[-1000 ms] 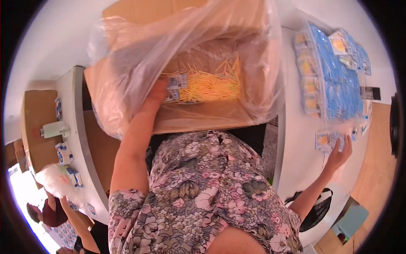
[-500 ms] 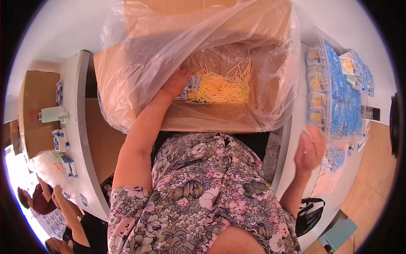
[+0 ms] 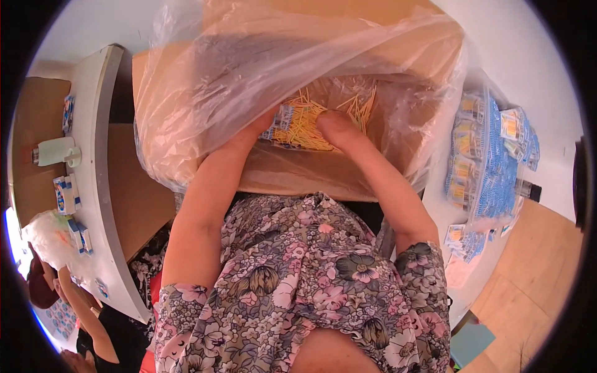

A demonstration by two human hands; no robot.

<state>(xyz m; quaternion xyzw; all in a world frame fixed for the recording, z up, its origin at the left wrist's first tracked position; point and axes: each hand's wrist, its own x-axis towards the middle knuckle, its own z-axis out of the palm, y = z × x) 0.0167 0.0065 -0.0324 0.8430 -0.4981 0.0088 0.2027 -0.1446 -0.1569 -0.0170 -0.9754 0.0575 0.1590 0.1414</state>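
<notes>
Thin yellow sticks (image 3: 298, 133) lie in a loose heap inside an open cardboard box (image 3: 305, 181), back from its near edge. The right hand (image 3: 339, 127) dips among them; I cannot tell whether its fingers pinch any. The left hand (image 3: 267, 119), half veiled by the clear liner (image 3: 267, 71), is at printed packets (image 3: 283, 119); its grip is hidden too. A light touch should spare the sticks, and holding the liner aside should prevent snagging.
</notes>
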